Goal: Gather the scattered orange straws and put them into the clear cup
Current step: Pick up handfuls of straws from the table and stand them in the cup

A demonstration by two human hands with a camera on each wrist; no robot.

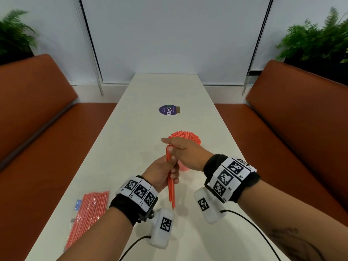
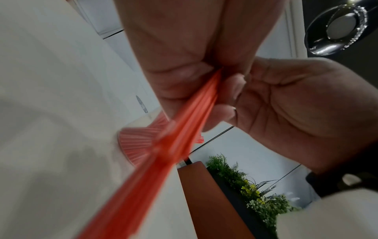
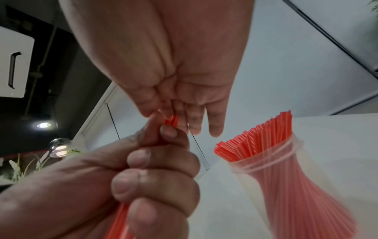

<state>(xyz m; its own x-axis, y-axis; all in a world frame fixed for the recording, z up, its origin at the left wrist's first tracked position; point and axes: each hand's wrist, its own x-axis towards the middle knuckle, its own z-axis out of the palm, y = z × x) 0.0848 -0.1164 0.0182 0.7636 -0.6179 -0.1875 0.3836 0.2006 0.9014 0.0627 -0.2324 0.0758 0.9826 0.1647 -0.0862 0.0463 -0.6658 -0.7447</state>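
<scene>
My left hand (image 1: 163, 171) fisted round small straw bundle (image 1: 171, 182), held upright above table (image 1: 131, 117). My right hand (image 1: 183, 150) flat, fingers straight, patting bundle tops level. Clear cup (image 3: 294, 171) just beside, already packed full of straws. Risk: little room left, new ends snag on packed tops, buckle, spill; hard push tips cup.

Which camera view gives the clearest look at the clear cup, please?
The right wrist view: the clear cup, rim and walls, stands unobstructed, packed with straws. The head view hides most of it behind the right hand; the left wrist view shows a blurred sliver.
</scene>
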